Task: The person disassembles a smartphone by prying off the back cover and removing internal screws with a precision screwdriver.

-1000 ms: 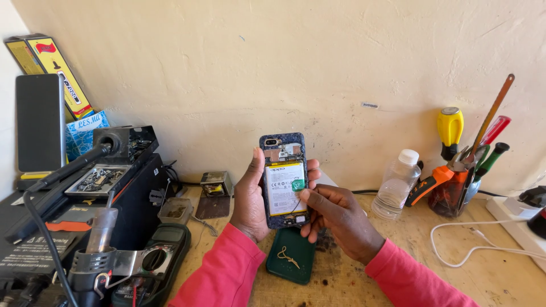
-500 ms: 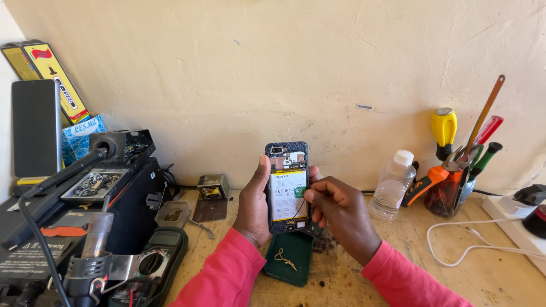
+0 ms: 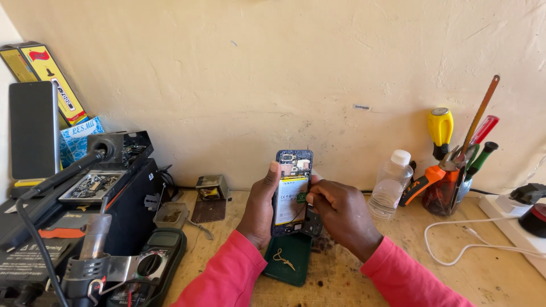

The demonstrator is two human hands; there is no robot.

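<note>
Cluttering worn wooden bench (image 3: 500,267) under cream wall (image 3: 239,85): tools, multimeter (image 3: 151,267).

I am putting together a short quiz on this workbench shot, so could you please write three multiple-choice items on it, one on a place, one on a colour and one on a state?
1. Where does the clear plastic bottle stand?
A. On the table to the right of the hands, by the tool holder
B. On the black station at the left
C. On the dark green pad

2. What colour are the person's sleeves?
A. Blue
B. Pink-red
C. White

3. In what state is the phone?
A. Closed, back cover on
B. Lying flat on the table
C. Opened at the back, held upright

Answers: 1 A, the bottle stands just left of the tool holder. 2 B, both forearms are clad in pink-red. 3 C, the left hand grips it upright, battery and board exposed, while the right hand touches its edge.
</note>
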